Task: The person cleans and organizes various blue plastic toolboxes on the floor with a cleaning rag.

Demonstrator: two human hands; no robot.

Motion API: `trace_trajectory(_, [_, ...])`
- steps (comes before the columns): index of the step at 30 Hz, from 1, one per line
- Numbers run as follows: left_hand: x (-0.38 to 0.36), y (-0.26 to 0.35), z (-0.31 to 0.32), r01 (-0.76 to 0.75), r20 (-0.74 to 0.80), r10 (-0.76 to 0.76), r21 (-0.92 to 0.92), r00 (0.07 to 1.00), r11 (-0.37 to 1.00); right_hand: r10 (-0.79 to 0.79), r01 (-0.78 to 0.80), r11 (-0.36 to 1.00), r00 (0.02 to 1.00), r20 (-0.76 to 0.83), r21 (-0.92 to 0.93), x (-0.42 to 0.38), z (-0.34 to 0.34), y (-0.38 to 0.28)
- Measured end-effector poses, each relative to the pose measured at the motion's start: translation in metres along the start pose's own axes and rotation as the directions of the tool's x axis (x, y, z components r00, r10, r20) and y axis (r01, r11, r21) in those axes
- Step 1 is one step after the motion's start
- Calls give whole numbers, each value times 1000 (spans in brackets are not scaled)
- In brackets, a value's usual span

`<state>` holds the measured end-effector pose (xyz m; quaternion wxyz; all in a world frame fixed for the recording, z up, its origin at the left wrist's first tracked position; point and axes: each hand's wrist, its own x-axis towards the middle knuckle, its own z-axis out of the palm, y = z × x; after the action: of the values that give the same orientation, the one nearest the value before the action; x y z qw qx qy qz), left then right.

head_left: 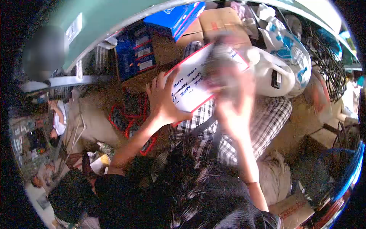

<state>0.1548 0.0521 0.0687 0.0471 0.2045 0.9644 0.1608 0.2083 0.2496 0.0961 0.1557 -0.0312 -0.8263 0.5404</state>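
A cluttered storeroom: brown cardboard boxes point(217, 19), a blue printed carton point(173, 17), white plastic sacks point(284, 45) and checked cloth point(267, 118) piled close. The left hand point(164, 101) grasps the edge of a flat white red-bordered printed packet point(187, 86), raised before the boxes. The right hand point(232, 103), blurred, clutches a fuzzy grey bundle point(221, 65) against it.

Upper centre: blue cartons point(135, 51) stacked beside brown cardboard boxes point(219, 19). Upper right: a white plastic bag with blue print point(286, 49) and a tangle of black cables point(328, 65). Centre: checked cloth point(267, 122). Left edge: a seated person point(59, 120), possibly sorting goods. Lower right: a blue rim point(350, 171).
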Motion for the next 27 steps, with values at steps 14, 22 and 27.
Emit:
trace_trajectory(14, [3, 4, -22, -157, 217, 149, 18, 965, 987, 37, -37, 886, 999, -10, -461, 41, 20, 135])
trace_trajectory(22, [-28, -12, -3, -157, -140, 118, -313, 983, 937, -206, 307, 931, 888, 412, -195, -22, 72, 11])
trace_trajectory(27, [-34, -26, 9, -122, -226, 24, -429, 974, 895, -263, 413, 865, 857, 443, -285, 11, 75, 42])
